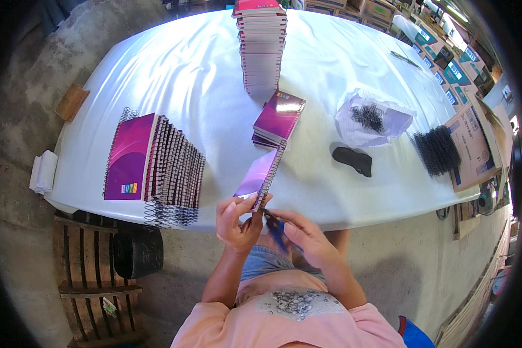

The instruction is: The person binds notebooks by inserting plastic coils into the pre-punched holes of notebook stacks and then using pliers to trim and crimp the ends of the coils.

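My left hand (236, 220) grips the near end of a purple spiral-bound notebook (260, 174), held upright over the front edge of the white-covered table (203, 69). My right hand (298, 232) holds a blue-handled tool (277, 231) with its tip at the lower end of the notebook's wire spiral. Just beyond lies a small pile of purple notebooks (278, 119). A fanned row of bound notebooks (174, 171) sits to the left beside a flat purple one (129, 158).
A tall stack of notebooks (262, 46) stands at the table's far middle. To the right are a clear bag of black coils (370, 119), a black object (354, 159), a bunch of black spirals (436, 151) and cardboard boxes (472, 145). A wooden pallet (93, 278) is lower left.
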`<state>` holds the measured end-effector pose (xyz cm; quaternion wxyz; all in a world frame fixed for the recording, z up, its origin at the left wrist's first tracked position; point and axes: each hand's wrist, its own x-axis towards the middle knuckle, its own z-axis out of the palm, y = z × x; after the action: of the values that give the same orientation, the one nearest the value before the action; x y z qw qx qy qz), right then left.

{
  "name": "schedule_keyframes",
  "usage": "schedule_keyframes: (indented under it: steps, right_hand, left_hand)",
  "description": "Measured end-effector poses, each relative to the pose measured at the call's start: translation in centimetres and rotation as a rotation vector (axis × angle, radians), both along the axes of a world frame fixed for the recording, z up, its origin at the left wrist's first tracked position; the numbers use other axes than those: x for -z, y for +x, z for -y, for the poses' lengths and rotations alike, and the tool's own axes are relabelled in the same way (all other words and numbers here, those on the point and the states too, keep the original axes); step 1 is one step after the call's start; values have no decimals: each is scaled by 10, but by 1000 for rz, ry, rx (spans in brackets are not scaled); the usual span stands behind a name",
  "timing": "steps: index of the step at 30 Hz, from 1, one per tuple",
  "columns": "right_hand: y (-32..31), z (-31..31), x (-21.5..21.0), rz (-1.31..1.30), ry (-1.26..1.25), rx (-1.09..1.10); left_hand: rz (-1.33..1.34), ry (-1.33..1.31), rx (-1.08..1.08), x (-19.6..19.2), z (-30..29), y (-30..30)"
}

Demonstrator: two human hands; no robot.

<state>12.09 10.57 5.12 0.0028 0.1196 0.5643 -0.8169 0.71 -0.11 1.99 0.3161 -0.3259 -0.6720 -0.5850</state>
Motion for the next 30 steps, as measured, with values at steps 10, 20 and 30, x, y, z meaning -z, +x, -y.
schedule_keyframes:
  steps: [10, 20, 30]
  right_hand:
    - [6, -70, 45, 180, 1527, 341]
    - [-139, 34, -121, -645, 249, 149]
    - [-265, 52, -163, -873, 545, -267]
  left_hand:
    - [219, 428, 92, -31, 14, 19]
    - [-273, 90, -441, -130, 111, -12]
    - [348, 303, -78, -80, 132, -85]
